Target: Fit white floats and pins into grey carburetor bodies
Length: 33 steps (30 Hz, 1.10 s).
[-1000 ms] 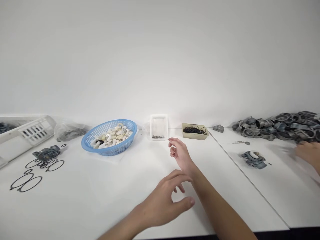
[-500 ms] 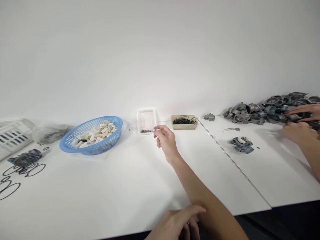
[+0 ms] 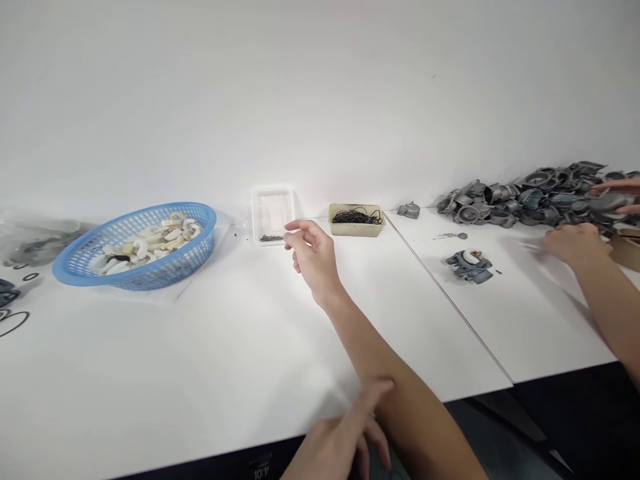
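Observation:
My right hand (image 3: pixel 314 259) hangs over the table by the near edge of a small white plastic tray (image 3: pixel 257 210). Its fingers are loosely bent and apart, with nothing visible in them. Small dark pieces (image 3: pixel 271 238) lie at the tray's near end. Low in the view, my left hand (image 3: pixel 333 440) reaches across with its index finger touching my right forearm; its other fingers bend downward, and I see nothing held. Just right of my right hand stands a yellowish tub (image 3: pixel 356 230) of thin black rubber rings (image 3: pixel 357 216).
A blue basket (image 3: pixel 150 277) of white and cream pieces stands left, beside black rings (image 3: pixel 31 276) and a clear bag (image 3: pixel 43 240). Rightward are a metal part with a white insert (image 3: pixel 470 265), a lone grey part (image 3: pixel 409 210), a metal parts pile (image 3: pixel 520 197) and another person's hands (image 3: pixel 577 245).
The view has shifted, so the table things sit higher and mostly further left. My hands keep nearly the same pose. At the pile, the other person's upper hand has moved right and grips a grey part.

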Motion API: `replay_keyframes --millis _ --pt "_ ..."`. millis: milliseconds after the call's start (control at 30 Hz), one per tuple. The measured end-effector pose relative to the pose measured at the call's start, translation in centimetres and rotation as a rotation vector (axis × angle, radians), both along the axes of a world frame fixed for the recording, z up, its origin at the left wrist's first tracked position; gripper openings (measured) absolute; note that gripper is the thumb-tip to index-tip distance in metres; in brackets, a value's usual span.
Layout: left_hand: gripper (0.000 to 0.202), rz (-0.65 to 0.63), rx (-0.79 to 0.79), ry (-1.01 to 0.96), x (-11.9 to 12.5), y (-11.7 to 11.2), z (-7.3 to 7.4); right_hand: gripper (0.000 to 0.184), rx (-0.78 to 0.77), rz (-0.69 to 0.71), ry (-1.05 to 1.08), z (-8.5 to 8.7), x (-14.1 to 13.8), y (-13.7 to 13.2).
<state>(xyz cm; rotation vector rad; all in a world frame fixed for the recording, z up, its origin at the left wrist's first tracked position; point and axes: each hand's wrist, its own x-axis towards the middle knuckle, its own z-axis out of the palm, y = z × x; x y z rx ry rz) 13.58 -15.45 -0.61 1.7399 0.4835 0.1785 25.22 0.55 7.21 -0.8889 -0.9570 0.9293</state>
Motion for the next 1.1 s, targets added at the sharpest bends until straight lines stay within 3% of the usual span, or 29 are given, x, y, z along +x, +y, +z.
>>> replay_keyframes --millis 67,200,300,567,733,967,1100 --pt "0.077 -0.041 -0.058 0.029 0.4 -0.4 -0.4 0.013 0.009 0.01 -0.012 0.1 0.0 -0.1" --pt "0.108 0.158 -0.058 -0.089 0.1 -0.3 0.3 0.012 0.001 0.016 -0.047 0.1 -0.1 -0.3" --pt "0.097 0.242 0.038 -0.123 -0.6 0.4 1.2 0.012 0.0 0.016 -0.077 0.0 -0.3 -0.5" --pt "0.078 -0.055 0.094 0.039 -0.1 0.3 0.3 0.012 0.007 -0.002 -0.138 -0.4 -0.4 -0.4" --pt "0.1 0.154 0.233 0.0 -0.8 0.7 0.6 0.013 0.012 -0.006 -0.15 -0.9 -0.4 -0.1" --pt "0.075 0.049 0.312 -0.079 -0.7 0.7 -0.5 0.018 -0.006 -0.001 -0.156 -0.9 -0.5 -0.3" --pt "0.088 0.166 0.324 -0.094 -0.4 0.7 -0.9 0.02 0.001 0.009 -0.18 -1.0 -0.7 -0.4"
